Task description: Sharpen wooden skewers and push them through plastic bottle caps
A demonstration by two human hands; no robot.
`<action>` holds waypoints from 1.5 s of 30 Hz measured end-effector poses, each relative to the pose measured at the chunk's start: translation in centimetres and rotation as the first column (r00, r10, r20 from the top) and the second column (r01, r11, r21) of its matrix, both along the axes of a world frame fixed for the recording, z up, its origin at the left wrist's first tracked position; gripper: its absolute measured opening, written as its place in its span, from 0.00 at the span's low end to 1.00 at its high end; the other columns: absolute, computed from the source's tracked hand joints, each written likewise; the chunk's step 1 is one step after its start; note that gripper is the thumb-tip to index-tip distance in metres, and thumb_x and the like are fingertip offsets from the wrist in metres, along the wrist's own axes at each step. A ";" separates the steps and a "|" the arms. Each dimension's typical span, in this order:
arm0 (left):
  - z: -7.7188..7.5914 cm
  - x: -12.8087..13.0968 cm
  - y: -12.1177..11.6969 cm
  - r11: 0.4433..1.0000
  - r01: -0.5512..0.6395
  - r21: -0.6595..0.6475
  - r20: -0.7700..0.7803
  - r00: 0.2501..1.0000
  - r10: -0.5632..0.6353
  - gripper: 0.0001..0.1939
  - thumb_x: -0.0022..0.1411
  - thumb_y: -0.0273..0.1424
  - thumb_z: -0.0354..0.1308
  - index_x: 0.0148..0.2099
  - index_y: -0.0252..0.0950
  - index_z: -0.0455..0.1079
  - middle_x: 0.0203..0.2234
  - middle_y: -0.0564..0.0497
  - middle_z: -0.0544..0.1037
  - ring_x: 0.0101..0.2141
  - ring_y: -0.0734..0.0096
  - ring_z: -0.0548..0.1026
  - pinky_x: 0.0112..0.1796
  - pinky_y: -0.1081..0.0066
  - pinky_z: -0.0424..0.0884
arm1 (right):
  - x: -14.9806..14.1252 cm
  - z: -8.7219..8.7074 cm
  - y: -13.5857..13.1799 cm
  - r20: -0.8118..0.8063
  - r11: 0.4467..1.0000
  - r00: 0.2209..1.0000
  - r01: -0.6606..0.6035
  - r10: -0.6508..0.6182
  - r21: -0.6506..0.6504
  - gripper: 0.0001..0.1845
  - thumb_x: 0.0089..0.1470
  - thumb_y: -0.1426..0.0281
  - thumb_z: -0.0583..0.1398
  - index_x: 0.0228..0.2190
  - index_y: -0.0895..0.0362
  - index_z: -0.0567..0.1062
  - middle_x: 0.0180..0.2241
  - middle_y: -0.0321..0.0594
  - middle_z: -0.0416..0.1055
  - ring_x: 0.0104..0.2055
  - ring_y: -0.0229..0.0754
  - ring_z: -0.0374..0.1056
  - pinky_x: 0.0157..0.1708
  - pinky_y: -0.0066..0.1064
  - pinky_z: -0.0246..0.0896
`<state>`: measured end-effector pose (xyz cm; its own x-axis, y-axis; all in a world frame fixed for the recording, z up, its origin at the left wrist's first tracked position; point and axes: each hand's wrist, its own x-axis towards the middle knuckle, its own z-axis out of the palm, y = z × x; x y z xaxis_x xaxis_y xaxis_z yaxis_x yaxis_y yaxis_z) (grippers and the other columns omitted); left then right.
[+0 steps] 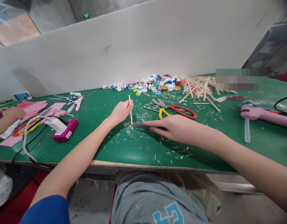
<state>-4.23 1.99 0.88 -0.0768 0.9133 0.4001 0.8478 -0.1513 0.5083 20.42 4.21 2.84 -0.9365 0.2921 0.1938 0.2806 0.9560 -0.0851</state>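
The left hand is closed around a wooden stick, gripping it near the middle and holding it upright, with its lower end just above the counter. The right hand reaches in from the other side, its fingers clamped together on a dark knife. The knife lies nearly flat, and its front end is right at the lower part of the stick; whether they touch is hard to tell. Wood shavings are scattered over the green counter around both hands.

Just beyond the right hand lie scissors with red and yellow handles, their blades pointing toward the stick. Farther back, a heap of plastic bottle caps and a loose pile of wooden sticks sit against a white partition. To the right are a pink glue gun and a clear glue stick. To the left, a magenta device with a white plug sits near sheets of pink paper. At the far left edge, another person's hand rests on the paper.
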 end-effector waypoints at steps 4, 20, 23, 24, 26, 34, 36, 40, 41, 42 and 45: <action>0.1 0.0 0.1 1.000 -0.005 -0.005 -0.002 1.000 0.005 0.23 0.67 0.40 0.36 0.23 0.36 0.57 0.12 0.56 0.61 0.16 0.79 0.59 0.23 0.73 0.53 | 0.1 0.2 -0.2 0.011 1.000 1.000 0.006 -0.006 -0.011 0.20 0.63 0.63 0.50 0.54 0.43 0.69 0.24 0.34 0.72 0.22 0.34 0.61 0.23 0.26 0.47; 0.2 0.2 0.0 1.000 -0.019 -0.024 -0.003 1.000 0.019 0.23 0.67 0.40 0.35 0.23 0.37 0.57 0.13 0.56 0.62 0.16 0.78 0.60 0.24 0.73 0.54 | 0.1 0.1 0.3 -0.086 0.998 0.996 0.017 -0.011 0.066 0.20 0.63 0.63 0.49 0.54 0.44 0.69 0.26 0.35 0.73 0.23 0.34 0.62 0.23 0.26 0.48; 0.2 0.2 0.0 1.000 -0.015 -0.021 -0.004 1.000 0.015 0.24 0.67 0.40 0.35 0.23 0.37 0.57 0.13 0.56 0.62 0.17 0.78 0.60 0.24 0.74 0.55 | 0.1 0.0 0.3 -0.055 0.996 0.998 0.001 0.004 0.084 0.20 0.63 0.64 0.49 0.54 0.45 0.69 0.25 0.35 0.73 0.22 0.34 0.62 0.23 0.27 0.47; 0.2 0.2 0.0 1.000 -0.015 -0.021 -0.005 1.000 0.015 0.24 0.67 0.40 0.35 0.23 0.37 0.57 0.13 0.56 0.62 0.17 0.78 0.60 0.24 0.74 0.56 | 0.0 -0.1 0.3 -0.041 0.996 0.999 -0.009 0.013 0.092 0.20 0.63 0.65 0.49 0.54 0.45 0.69 0.25 0.36 0.73 0.23 0.35 0.62 0.23 0.27 0.47; 0.1 0.2 0.0 1.000 -0.017 -0.021 -0.008 1.000 0.017 0.24 0.68 0.40 0.35 0.23 0.37 0.57 0.13 0.56 0.62 0.17 0.77 0.60 0.24 0.74 0.56 | -0.1 -0.4 0.2 -0.021 0.994 0.999 -0.026 0.029 0.109 0.20 0.62 0.66 0.50 0.54 0.46 0.69 0.25 0.36 0.73 0.24 0.35 0.64 0.23 0.28 0.47; 0.1 0.2 0.0 1.000 -0.014 -0.024 0.000 1.000 0.014 0.23 0.68 0.40 0.35 0.23 0.37 0.57 0.13 0.56 0.62 0.17 0.77 0.61 0.24 0.74 0.56 | -0.2 -0.4 0.0 -0.027 0.994 0.999 -0.042 0.045 0.102 0.20 0.63 0.65 0.50 0.54 0.46 0.69 0.24 0.35 0.71 0.22 0.35 0.62 0.22 0.28 0.45; 0.1 0.2 0.0 1.000 -0.017 -0.026 0.004 1.000 0.017 0.23 0.68 0.40 0.35 0.23 0.36 0.57 0.13 0.56 0.62 0.17 0.78 0.61 0.24 0.74 0.56 | -0.1 -0.3 0.0 -0.031 0.997 0.998 -0.046 0.048 0.064 0.20 0.62 0.65 0.50 0.54 0.47 0.69 0.23 0.35 0.71 0.21 0.34 0.60 0.22 0.27 0.45; 0.1 0.3 0.0 1.000 -0.012 -0.028 0.012 1.000 0.012 0.23 0.67 0.40 0.35 0.23 0.37 0.57 0.13 0.57 0.62 0.17 0.78 0.60 0.24 0.74 0.55 | 0.0 -0.1 0.0 -0.040 0.999 0.998 -0.047 0.047 0.008 0.20 0.62 0.65 0.50 0.53 0.46 0.70 0.24 0.35 0.72 0.21 0.34 0.61 0.22 0.27 0.46; 0.2 0.3 0.0 1.000 -0.012 -0.029 0.012 1.000 0.012 0.23 0.67 0.40 0.35 0.23 0.37 0.57 0.13 0.57 0.62 0.17 0.78 0.60 0.24 0.73 0.55 | 0.0 -0.1 0.0 -0.041 0.999 0.998 -0.046 0.046 0.001 0.20 0.62 0.65 0.50 0.53 0.46 0.70 0.25 0.36 0.72 0.22 0.34 0.61 0.22 0.27 0.47; 0.1 0.3 0.0 0.999 -0.013 -0.031 0.012 1.000 0.013 0.23 0.67 0.40 0.35 0.23 0.37 0.57 0.13 0.57 0.62 0.17 0.77 0.60 0.24 0.73 0.55 | 0.0 0.0 0.0 -0.040 0.999 0.998 -0.045 0.045 -0.007 0.20 0.62 0.65 0.50 0.53 0.46 0.70 0.25 0.36 0.73 0.22 0.34 0.61 0.22 0.27 0.47; 0.1 0.2 -0.1 0.999 -0.013 -0.033 0.014 1.000 0.013 0.24 0.67 0.41 0.35 0.23 0.37 0.57 0.13 0.56 0.62 0.17 0.77 0.60 0.24 0.73 0.55 | 0.2 0.1 -0.2 -0.027 0.998 0.999 -0.047 0.046 -0.051 0.20 0.62 0.64 0.50 0.53 0.46 0.71 0.27 0.37 0.74 0.22 0.34 0.62 0.22 0.26 0.48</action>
<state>-4.00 1.90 0.99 -0.0946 0.9248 0.3685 0.8420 -0.1231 0.5252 20.59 4.02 2.97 -0.9442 0.2587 0.2039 0.2330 0.9621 -0.1417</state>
